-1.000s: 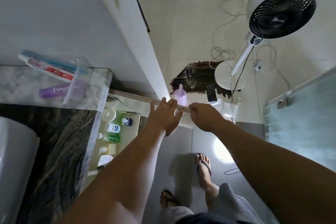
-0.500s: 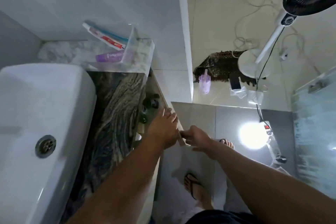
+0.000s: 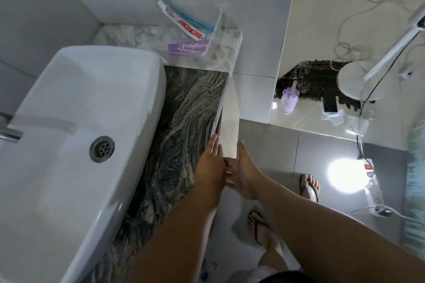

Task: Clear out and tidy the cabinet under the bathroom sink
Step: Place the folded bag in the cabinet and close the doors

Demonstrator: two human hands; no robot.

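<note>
At the left of the frame the white sink (image 3: pixel 76 122) fills much of the dark veined table (image 3: pixel 184 108), leaving only a narrow strip up to the table's right edge. At this edge, in the middle of the frame, stands the pale cabinet door (image 3: pixel 231 119), seen from above. The left hand (image 3: pixel 210 163) lies on its inner side with straight fingers, an open grip that holds nothing. The right hand (image 3: pixel 243 167) presses on the outer side, thumb up; its grip is not curled around anything. Above, in a clear holder (image 3: pixel 220 37), lie a toothpaste tube (image 3: pixel 184 23) and a purple tube (image 3: pixel 188 48) with writing too blurred to read. At the right, the grey tile floor (image 3: pixel 276 145) has free room, with a purple bottle (image 3: pixel 289 99) further up.
</note>
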